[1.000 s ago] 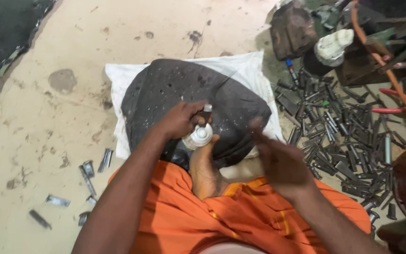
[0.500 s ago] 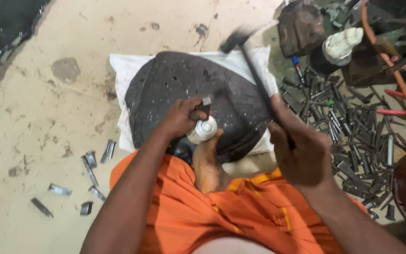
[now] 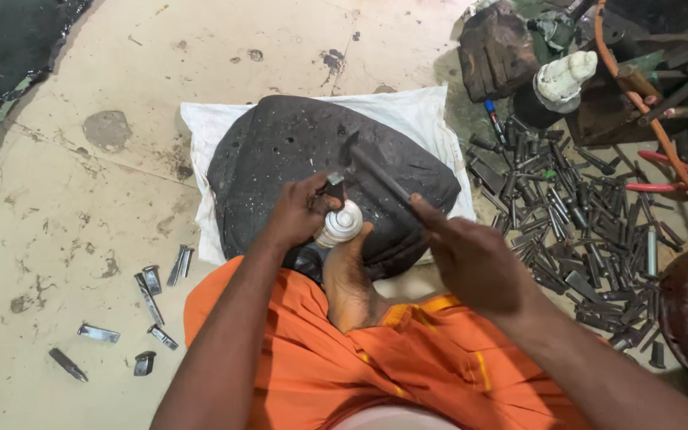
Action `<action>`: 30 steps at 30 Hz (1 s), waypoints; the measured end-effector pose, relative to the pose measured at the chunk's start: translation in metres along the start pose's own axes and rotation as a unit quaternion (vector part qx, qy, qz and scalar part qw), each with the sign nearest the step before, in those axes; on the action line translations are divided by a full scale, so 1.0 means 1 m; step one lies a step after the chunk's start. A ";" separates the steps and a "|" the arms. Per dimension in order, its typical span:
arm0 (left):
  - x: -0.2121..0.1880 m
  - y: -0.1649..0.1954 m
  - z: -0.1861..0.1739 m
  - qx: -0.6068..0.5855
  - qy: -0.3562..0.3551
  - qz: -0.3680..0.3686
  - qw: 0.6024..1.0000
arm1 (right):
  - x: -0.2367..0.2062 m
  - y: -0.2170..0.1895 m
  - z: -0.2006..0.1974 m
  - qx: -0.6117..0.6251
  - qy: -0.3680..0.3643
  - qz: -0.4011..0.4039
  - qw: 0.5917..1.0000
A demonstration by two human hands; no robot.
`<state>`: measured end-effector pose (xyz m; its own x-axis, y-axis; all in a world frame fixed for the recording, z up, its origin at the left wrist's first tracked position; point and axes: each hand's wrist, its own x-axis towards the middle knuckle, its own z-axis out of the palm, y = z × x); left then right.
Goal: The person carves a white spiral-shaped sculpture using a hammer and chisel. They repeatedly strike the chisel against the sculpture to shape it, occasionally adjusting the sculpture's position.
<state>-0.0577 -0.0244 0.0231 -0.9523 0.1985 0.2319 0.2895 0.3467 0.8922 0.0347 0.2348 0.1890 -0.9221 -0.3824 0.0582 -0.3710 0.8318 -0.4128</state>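
1. Small grey metal piece: it sits on top of the large dark rounded stone block, which rests on a white woven sack on the stained concrete floor.
2. Head view, change: half a second ago the dark-headed hammer was raised above the stone; now its head is down just beside the piece, near contact. A striking stroke appears to be in progress. One second ago the right hand carried no hammer in view.
3. Head view, left hand: fingers closed, pinching the metal piece against the stone. A white ridged cylindrical object lies just below the hand, touching the person's foot.
4. Head view, right hand: fingers wrapped tight around the hammer handle.
5. Surroundings: a heap of dark metal offcuts lies to the right of the stone; a few flattened shiny metal strips lie scattered to the left. The orange cloth covers the lap.
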 end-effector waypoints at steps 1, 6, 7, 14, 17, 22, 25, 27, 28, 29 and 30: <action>-0.001 -0.002 0.002 -0.019 0.022 0.018 0.999 | 0.000 0.001 0.000 0.007 0.079 -0.061 0.995; -0.011 -0.004 0.005 -0.032 0.043 0.010 0.999 | -0.002 0.000 0.001 -0.010 0.148 -0.104 0.983; -0.012 -0.003 0.005 -0.049 0.042 0.010 0.998 | -0.003 0.000 0.002 0.013 0.089 -0.106 0.990; -0.018 0.009 0.003 -0.026 0.053 -0.022 0.998 | -0.009 0.003 0.009 0.018 0.194 -0.120 0.973; -0.021 0.013 0.004 -0.007 0.072 -0.017 0.997 | -0.010 0.003 0.011 -0.022 0.006 -0.124 0.992; -0.027 0.015 0.010 -0.046 0.117 0.010 0.992 | -0.015 -0.006 0.005 -0.022 0.142 -0.161 0.976; -0.029 0.014 0.015 0.063 0.093 -0.099 0.989 | -0.010 -0.008 0.001 -0.042 0.021 -0.112 0.993; -0.032 0.014 0.017 -0.016 0.130 0.005 0.991 | -0.011 -0.007 -0.002 -0.033 -0.010 -0.107 0.994; -0.032 0.013 0.019 -0.055 0.151 0.059 0.985 | -0.012 -0.006 -0.002 -0.031 0.040 -0.136 0.989; -0.033 0.013 0.020 -0.036 0.163 0.053 0.984 | -0.014 -0.004 -0.003 -0.024 0.085 -0.164 0.982; -0.034 0.012 0.022 -0.018 0.172 0.042 0.984 | -0.015 -0.003 -0.002 -0.023 0.100 -0.176 0.979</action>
<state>-0.0194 -0.0071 0.0178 -0.9034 -0.0992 0.4171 0.3706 0.3084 0.8761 0.0499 0.2390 0.1911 -0.7372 -0.5664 0.3683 -0.6703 0.6816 -0.2935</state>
